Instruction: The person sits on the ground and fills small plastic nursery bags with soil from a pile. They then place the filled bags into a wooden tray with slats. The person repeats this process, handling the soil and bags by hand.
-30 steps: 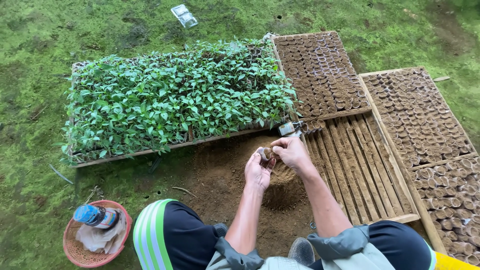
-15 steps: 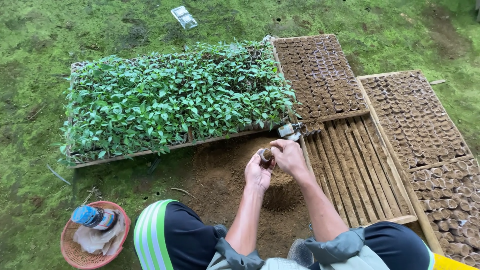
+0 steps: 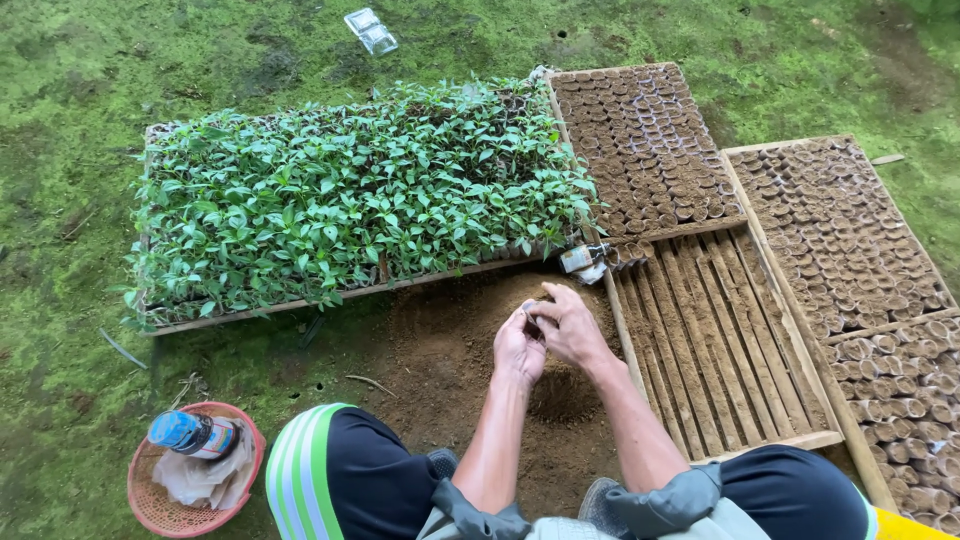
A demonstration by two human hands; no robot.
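The left hand (image 3: 519, 352) is curled closed around a small soil-filled seedling pot (image 3: 529, 312), of which only a sliver shows between the fingers. The right hand (image 3: 568, 328) is bent over it from the right, fingertips pinched at the pot's top; what, if anything, they pinch is too small to tell. The two hands touch, directly above the soil heap (image 3: 470, 350) between the person's knees.

The pot lies at the upper edge of the left palm, its mouth apparently facing up and away from the person; its long axis cannot be told for certain, as the fingers cover most of it. The left hand bears the pot; the right hand only works at its rim.

To the right, just beside the hands, the wooden slatted tray (image 3: 715, 350) shows bare slats in its near half, while filled pots (image 3: 645, 140) stand in rows in its far half. The right hand is the nearer one to those slats. A further tray of pots (image 3: 830, 230) stands beyond it. To the left stands a tray of green seedlings (image 3: 350, 195). A red basket (image 3: 140, 500) holding a blue-capped bottle (image 3: 190, 432) sits well apart, beside the left knee.
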